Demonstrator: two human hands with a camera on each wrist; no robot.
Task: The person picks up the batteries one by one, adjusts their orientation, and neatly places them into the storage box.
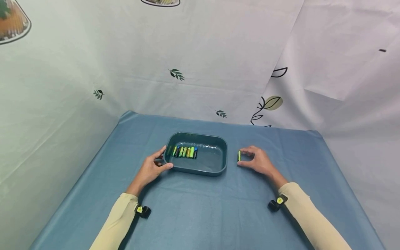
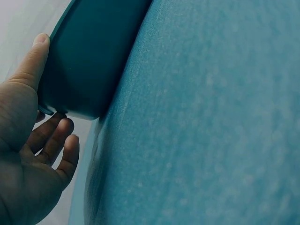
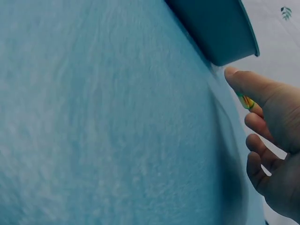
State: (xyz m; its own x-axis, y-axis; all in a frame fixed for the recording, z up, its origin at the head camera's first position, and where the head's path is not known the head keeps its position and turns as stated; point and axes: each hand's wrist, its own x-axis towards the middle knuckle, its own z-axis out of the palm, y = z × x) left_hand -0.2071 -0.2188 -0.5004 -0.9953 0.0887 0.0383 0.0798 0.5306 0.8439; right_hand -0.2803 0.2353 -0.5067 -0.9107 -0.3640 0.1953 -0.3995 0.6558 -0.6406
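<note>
A dark green rectangular tray lies on the table, with several batteries side by side in its left half. My left hand holds the tray's left end, thumb at the near corner and fingers along the left side. In the left wrist view the thumb presses the tray wall, while other fingers curl by its lower corner. To the right of the tray, my right hand pinches one battery between thumb and fingers. Mostly hidden behind the thumb, that battery shows yellow and green in the right wrist view.
A blue cloth covers the table. White printed sheets hang behind it and on both sides. Each forearm wears a black strap with a small device, one on the left and one on the right.
</note>
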